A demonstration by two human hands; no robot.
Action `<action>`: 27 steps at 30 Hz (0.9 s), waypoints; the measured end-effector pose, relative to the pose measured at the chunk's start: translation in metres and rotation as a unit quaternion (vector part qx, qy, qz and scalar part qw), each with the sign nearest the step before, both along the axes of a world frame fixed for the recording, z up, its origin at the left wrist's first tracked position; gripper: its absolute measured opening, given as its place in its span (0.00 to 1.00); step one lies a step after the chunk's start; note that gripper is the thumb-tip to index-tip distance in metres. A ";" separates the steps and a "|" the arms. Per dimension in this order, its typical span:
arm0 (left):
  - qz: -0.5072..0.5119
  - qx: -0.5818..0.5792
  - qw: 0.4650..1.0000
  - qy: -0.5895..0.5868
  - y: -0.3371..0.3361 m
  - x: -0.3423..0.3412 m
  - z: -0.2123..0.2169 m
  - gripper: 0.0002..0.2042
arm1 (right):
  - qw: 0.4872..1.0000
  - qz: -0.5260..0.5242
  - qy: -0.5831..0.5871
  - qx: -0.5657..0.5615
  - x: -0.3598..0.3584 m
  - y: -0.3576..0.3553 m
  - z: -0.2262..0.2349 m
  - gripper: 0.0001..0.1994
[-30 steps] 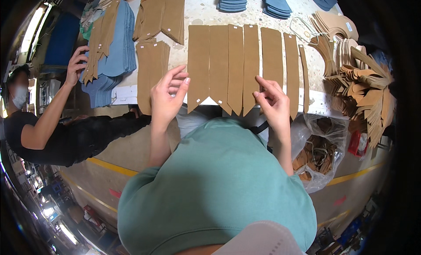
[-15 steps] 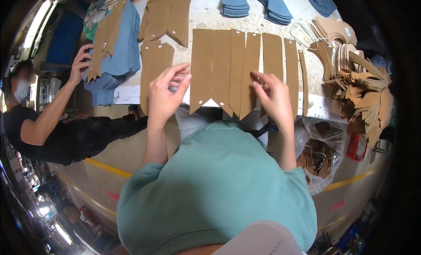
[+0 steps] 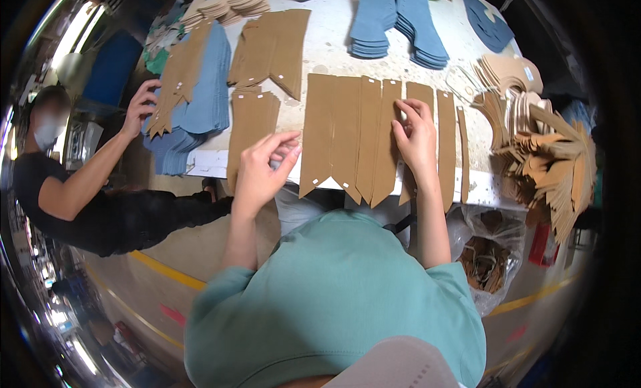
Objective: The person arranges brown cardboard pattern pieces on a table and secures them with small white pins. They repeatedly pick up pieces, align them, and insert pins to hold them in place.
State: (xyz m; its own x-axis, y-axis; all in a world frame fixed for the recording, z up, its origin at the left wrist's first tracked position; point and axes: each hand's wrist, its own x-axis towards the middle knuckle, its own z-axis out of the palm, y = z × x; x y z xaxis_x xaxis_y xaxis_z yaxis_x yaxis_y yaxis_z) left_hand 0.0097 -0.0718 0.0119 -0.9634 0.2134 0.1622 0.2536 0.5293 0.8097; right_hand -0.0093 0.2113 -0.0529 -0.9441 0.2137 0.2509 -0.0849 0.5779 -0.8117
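Note:
Several long brown cut pieces, like leather or fabric (image 3: 320, 127), lie side by side on the white table, some overlapping. Their near ends are notched or pointed, and small white labels mark them. My left hand (image 3: 262, 171) hovers by the left edge of the row, fingers loosely curved and apart from the thumb, holding nothing. Over the right part of the row is my right hand (image 3: 415, 135), thumb and fingers apart, close to the far end of a narrow strip (image 3: 388, 141). Whether its fingertips touch the strip I cannot tell. The hand partly hides the strip beside it.
Brown stacks (image 3: 270, 51) and blue stacks (image 3: 207, 87) stand at the left, where a masked co-worker's hand (image 3: 141, 104) touches them. More blue pieces (image 3: 370, 27) lie at the back. Tan bundles (image 3: 551, 154) crowd the right edge, above a clear plastic bag of scraps (image 3: 484, 264).
The whole view has shifted, so the table sits lower in the picture. My right hand has moved toward the far end of the strips. My left hand keeps nearly the same place beside the row.

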 end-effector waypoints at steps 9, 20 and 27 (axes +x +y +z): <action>0.086 -0.284 0.927 0.228 -0.058 -0.140 0.036 0.06 | 0.992 -0.037 0.092 0.080 0.007 -0.009 0.007 0.11; 0.141 -0.536 0.831 0.036 -0.052 -0.250 0.005 0.10 | 0.990 -0.044 0.116 0.068 0.009 -0.002 0.006 0.08; 0.146 -0.493 0.855 0.069 -0.048 -0.239 0.015 0.15 | 0.988 -0.039 0.140 0.062 0.007 -0.002 0.011 0.08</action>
